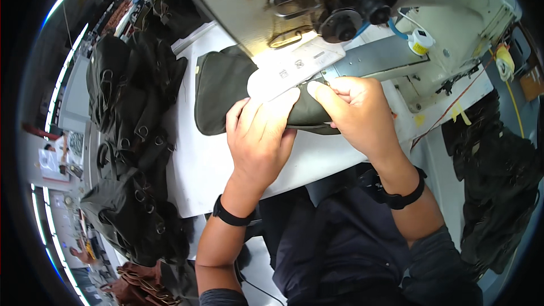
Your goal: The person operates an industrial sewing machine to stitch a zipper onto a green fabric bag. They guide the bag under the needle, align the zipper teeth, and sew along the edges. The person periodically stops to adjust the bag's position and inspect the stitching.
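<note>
A dark olive fabric bag (222,92) lies on the white table under the head of a sewing machine (238,0). My left hand (258,136) grips the bag's near side, its fingers stretched over the fabric and its index fingertip close to the stitching spot. Closed on the same bag, just to the right, is my right hand (362,110), with the thumb pressed down and the fingers curled at the edge. A white lit plate (297,71) on the machine hides the needle and part of the bag.
Several dark olive bags (136,136) with metal rings are piled left of the table (195,184). Brown pieces (136,283) lie below that pile. More dark fabric (493,181) hangs at the right. The machine's metal arm (379,59) runs rightward beyond my hands.
</note>
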